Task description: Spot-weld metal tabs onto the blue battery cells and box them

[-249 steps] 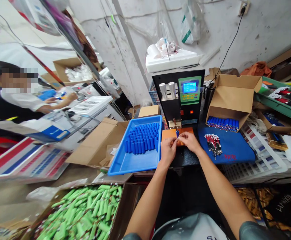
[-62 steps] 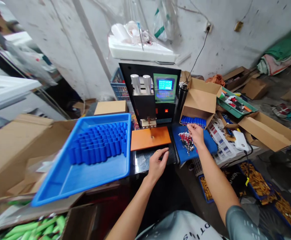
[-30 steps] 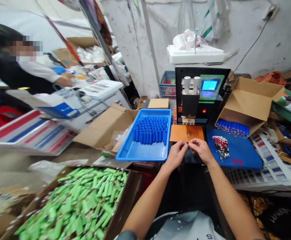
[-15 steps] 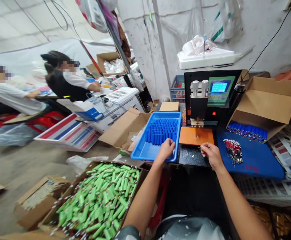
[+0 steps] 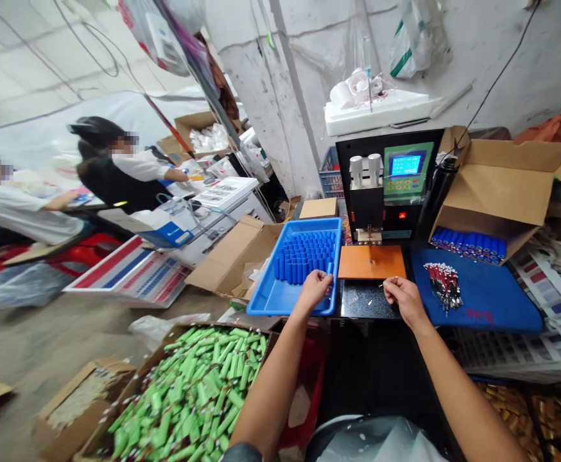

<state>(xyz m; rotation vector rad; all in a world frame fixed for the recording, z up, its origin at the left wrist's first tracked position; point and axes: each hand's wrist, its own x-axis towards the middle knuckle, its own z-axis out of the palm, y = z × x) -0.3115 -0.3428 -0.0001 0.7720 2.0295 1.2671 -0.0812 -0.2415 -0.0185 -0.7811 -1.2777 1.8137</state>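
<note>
My left hand (image 5: 315,287) is over the right side of a blue tray (image 5: 280,299), fingers pinched on a blue battery cell (image 5: 329,269) at the edge of the upright blue cells (image 5: 304,255). My right hand (image 5: 400,297) rests on the black bench surface (image 5: 364,299), fingers pinched on a small wired part I can barely make out. In front of both lies an orange pad (image 5: 371,262) under the electrodes of a black spot welder (image 5: 389,185). A heap of red-and-white wired parts (image 5: 443,285) lies on a blue mat (image 5: 483,298) to the right.
An open carton (image 5: 497,186) behind the mat holds more blue cells. A box of green cells (image 5: 189,398) sits low on the left. Flat cardboard (image 5: 232,256) lies left of the tray. Two people work at a table (image 5: 131,173) far left.
My hands, together in front of the orange pad a second ago, have parted. The left hand went to the blue tray and closed on a cell; the right stayed on the bench.
</note>
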